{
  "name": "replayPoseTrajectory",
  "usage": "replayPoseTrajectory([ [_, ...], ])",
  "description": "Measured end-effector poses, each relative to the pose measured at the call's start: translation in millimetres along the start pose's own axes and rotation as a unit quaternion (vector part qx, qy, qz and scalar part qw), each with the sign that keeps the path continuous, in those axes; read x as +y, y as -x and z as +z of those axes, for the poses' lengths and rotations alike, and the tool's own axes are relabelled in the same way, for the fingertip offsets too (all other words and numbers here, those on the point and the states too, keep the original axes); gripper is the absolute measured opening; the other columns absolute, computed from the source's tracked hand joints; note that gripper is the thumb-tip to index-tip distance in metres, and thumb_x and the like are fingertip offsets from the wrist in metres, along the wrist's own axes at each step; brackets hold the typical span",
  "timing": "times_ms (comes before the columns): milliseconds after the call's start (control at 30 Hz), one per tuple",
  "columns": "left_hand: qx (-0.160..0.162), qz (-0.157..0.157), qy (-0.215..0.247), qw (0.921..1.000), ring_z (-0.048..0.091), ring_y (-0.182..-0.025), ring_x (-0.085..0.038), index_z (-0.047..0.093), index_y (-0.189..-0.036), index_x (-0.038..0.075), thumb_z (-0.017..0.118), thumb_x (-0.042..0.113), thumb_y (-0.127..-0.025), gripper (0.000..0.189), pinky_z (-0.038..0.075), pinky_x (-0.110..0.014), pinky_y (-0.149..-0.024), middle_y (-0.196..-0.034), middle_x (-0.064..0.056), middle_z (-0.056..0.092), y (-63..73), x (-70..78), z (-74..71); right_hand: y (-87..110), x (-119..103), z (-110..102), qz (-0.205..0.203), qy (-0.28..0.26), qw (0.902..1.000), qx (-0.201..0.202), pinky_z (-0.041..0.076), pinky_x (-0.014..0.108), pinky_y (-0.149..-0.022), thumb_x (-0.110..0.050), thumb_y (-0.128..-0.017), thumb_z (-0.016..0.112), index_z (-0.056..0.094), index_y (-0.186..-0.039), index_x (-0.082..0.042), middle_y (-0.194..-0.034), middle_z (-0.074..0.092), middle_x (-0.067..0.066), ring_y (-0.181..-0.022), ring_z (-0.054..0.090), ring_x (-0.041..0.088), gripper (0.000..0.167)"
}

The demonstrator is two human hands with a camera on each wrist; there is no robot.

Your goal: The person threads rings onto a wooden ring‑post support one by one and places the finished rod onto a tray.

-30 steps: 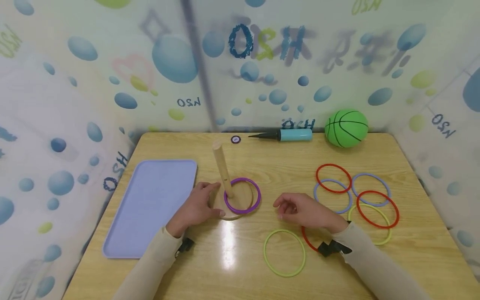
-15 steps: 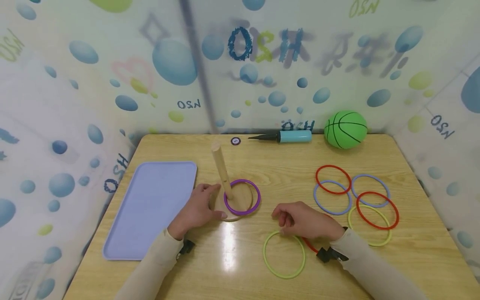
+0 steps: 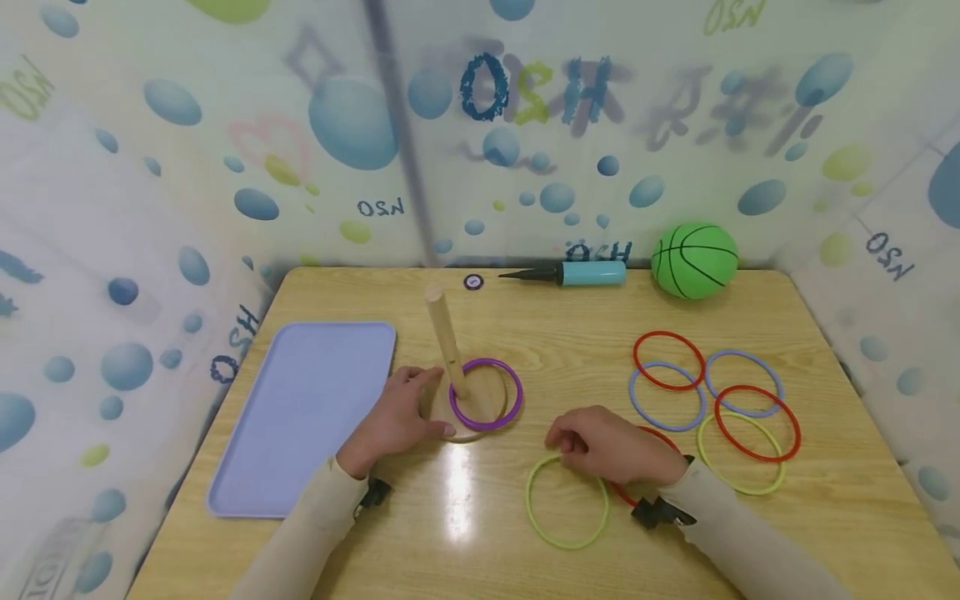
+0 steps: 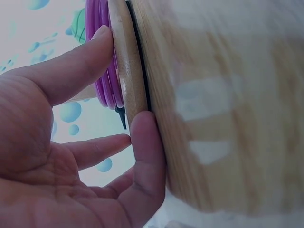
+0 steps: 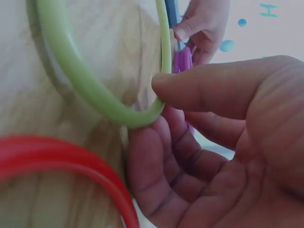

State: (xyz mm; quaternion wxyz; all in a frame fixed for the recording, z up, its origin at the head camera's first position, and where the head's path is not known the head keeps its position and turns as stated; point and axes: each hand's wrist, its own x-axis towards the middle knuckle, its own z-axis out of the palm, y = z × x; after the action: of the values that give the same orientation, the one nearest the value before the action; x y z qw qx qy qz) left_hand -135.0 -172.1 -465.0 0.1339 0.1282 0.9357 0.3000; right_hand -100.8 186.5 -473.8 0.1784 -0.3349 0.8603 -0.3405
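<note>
A wooden peg rises from a round wooden base. Several stacked purple rings lie around the peg on that base. My left hand holds the base at its left edge; up close, the thumb lies along the rim by the purple rings and another finger is against the base's edge. My right hand pinches the far side of a yellow-green ring between thumb and fingertips, and the ring stands tilted off the table in the right wrist view. Under this hand is a red ring, partly hidden.
Right of my right hand lie overlapping red, blue and yellow-green rings. A lilac tray sits at left. Along the back edge are a small round disc, a blue hand pump and a green ball.
My right hand has come down toward me onto the yellow-green ring, pinched its far side and begun to shift it slightly. The left hand stays on the base.
</note>
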Motion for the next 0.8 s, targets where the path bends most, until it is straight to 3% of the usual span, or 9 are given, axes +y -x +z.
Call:
replayPoseTrajectory([
  [267, 0.004, 0.000, 0.000, 1.0000, 0.044, -0.139, -0.047, 0.047, -0.158, 0.005, 0.095, 0.031, -0.078, 0.097, 0.042, -0.061, -0.115, -0.148, -0.029, 0.048, 1.6, -1.2, 1.7, 0.2, 7.0, -12.2, 0.013, -0.046, 0.9988, -0.005, 0.054, 0.023, -0.075, -0.007, -0.096, 0.073, 0.076, -0.106, -0.020, -0.090, 0.067, -0.012, -0.082, 0.060, 0.001, 0.016],
  [500, 0.000, -0.007, -0.002, 1.0000, 0.044, -0.140, -0.045, 0.046, -0.160, 0.008, 0.094, 0.033, -0.079, 0.097, 0.043, -0.061, -0.115, -0.150, -0.027, 0.048, 1.1, 0.2, 1.4, 1.2, 8.6, -26.0, 0.022, -0.099, 0.9948, 0.000, 0.055, 0.025, -0.070, -0.008, -0.099, 0.071, 0.074, -0.114, -0.015, -0.092, 0.071, -0.002, -0.079, 0.063, 0.007, 0.017],
  [600, -0.002, -0.008, -0.002, 1.0000, 0.043, -0.140, -0.045, 0.046, -0.160, 0.008, 0.094, 0.033, -0.079, 0.097, 0.042, -0.061, -0.115, -0.150, -0.027, 0.047, 0.7, 0.8, 1.0, 2.3, 5.8, -31.8, 0.031, -0.136, 0.9902, -0.006, 0.057, 0.027, -0.064, -0.006, -0.101, 0.067, 0.071, -0.120, -0.010, -0.095, 0.071, 0.008, -0.073, 0.066, 0.017, 0.020],
  [733, 0.000, -0.004, -0.002, 1.0000, 0.043, -0.141, -0.047, 0.047, -0.159, 0.008, 0.094, 0.033, -0.079, 0.096, 0.041, -0.061, -0.116, -0.150, -0.028, 0.047, 0.7, 0.5, 0.1, 2.3, 0.8, -39.3, 0.040, -0.180, 0.9827, -0.009, 0.062, 0.039, -0.060, -0.004, -0.103, 0.063, 0.068, -0.124, -0.002, -0.100, 0.068, 0.021, -0.068, 0.069, 0.033, 0.021],
  [800, 0.002, -0.002, -0.002, 1.0000, 0.043, -0.141, -0.047, 0.047, -0.159, 0.007, 0.094, 0.033, -0.079, 0.096, 0.041, -0.062, -0.116, -0.150, -0.028, 0.048, 0.8, 0.3, -0.2, 2.0, 0.1, -42.1, 0.041, -0.191, 0.9806, -0.007, 0.063, 0.045, -0.061, -0.005, -0.103, 0.064, 0.066, -0.124, 0.001, -0.101, 0.067, 0.023, -0.068, 0.069, 0.035, 0.021],
])
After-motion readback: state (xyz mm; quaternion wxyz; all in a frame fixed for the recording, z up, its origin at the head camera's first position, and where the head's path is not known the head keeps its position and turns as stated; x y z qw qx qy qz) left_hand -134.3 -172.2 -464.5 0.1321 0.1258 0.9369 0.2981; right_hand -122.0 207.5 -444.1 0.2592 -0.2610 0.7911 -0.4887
